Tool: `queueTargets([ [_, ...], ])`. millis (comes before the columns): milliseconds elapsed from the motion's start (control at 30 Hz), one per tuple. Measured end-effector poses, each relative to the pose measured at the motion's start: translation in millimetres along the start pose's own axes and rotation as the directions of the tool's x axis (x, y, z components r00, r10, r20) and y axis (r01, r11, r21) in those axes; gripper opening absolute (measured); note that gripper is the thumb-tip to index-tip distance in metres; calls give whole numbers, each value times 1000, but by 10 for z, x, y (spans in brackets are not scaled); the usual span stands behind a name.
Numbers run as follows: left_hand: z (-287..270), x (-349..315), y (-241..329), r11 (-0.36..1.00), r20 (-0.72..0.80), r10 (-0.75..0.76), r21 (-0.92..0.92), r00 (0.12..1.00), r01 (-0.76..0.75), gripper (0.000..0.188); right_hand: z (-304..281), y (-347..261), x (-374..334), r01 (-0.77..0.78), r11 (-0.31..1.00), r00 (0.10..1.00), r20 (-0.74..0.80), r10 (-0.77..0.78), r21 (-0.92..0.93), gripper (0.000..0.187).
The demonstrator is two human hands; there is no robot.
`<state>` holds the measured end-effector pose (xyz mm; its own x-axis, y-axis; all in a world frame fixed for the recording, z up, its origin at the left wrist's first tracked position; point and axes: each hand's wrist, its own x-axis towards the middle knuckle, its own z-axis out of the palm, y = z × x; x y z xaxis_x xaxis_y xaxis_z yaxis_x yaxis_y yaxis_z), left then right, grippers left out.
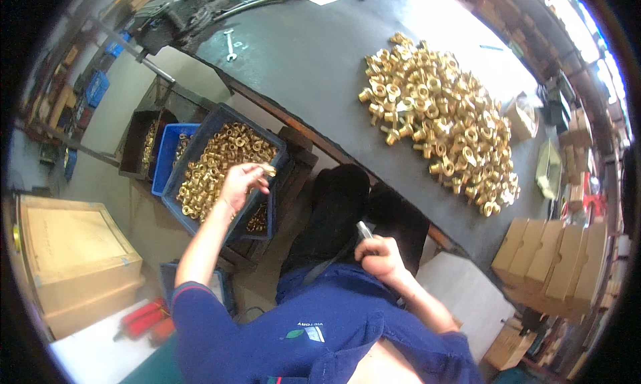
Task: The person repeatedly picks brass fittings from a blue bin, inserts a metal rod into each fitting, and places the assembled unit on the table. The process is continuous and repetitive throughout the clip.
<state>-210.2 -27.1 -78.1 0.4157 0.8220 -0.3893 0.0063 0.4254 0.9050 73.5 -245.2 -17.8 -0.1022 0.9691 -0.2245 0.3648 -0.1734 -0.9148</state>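
The left hand [243,183] pinches a brass fitting [270,171] over the bin [201,136] of similar pieces directly beneath it; the right hand [376,254] grips a metal-tipped tool [364,230]. Ahead and right of the right hand, a brass heap [437,117] covers part of the bench [300,70]. Work appears underway; which pieces are finished cannot be told.

Fittings [437,124]: glossy metal. Tabletop [300,70]: smooth, slight sheen. Wrench [230,45] near tabletop's left corner: shiny metal. Blue bin [161,167]: plastic. Shirt [267,317]: matt cloth.
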Motion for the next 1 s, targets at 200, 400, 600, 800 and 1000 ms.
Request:
queueTargets([
  [200, 972, -450, -499, 848, 357, -87, -463, 930, 257, 24, 87, -166, 140, 104, 992, 982, 151, -113, 66, 11],
  [400, 1406, -567, -434, 806, 458, -106, -481, 883, 346, 27, -54, -65, -40, 4, 995, 999, 45, -8, 100, 8],
  [600, 1543, -586, -120, 997, 461, -44, -35, 886, 68, 17, -139, -90, -98, 33, 997, 996, 80, -39, 74, 7],
  [800, 1590, -642, -28, 993, 497, -92, 106, 863, 45, 17, -111, -13, -165, 67, 997, 994, 84, -70, 35, 9],
  [1000, 1680, -656, -41, 987, 485, -85, 163, 871, 5, 18, -71, 55, -189, -50, 891, 998, 65, 23, 451, 7],
])
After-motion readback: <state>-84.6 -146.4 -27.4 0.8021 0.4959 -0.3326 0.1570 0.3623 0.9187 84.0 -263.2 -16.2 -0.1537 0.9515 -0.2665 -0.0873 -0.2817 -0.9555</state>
